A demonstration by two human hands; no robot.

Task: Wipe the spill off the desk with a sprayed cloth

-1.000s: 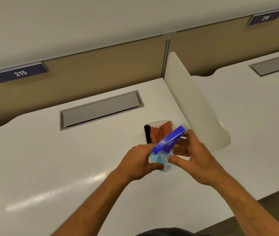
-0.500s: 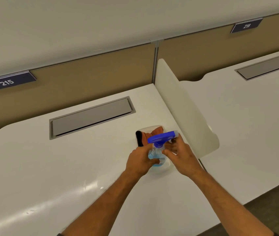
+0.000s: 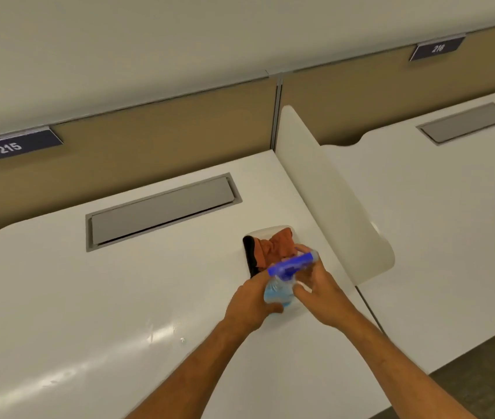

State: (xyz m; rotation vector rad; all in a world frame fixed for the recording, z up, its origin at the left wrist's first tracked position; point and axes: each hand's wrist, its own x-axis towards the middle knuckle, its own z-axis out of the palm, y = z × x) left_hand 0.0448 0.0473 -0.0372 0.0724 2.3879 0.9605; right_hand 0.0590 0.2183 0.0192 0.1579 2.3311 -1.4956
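A clear spray bottle [image 3: 276,293] of blue liquid with a blue trigger head [image 3: 293,263] stands on the white desk [image 3: 119,297]. My left hand [image 3: 252,300] is wrapped around the bottle's body. My right hand [image 3: 318,285] grips the neck and trigger head from the right. Just behind the bottle lies a crumpled orange cloth [image 3: 273,249] with a black edge, partly hidden by the trigger head. A few small droplets [image 3: 181,340] glisten on the desk, left of my left forearm.
A white divider panel [image 3: 331,195] rises right of the cloth, separating a neighbouring desk [image 3: 436,222]. A grey cable hatch [image 3: 161,211] sits in the desk's back. A tan partition with number plates 215 [image 3: 9,146] and 216 [image 3: 436,48] runs behind.
Both hands stayed on the bottle. The trigger head went from tilted to level, then tilted again. My view has shifted slightly.
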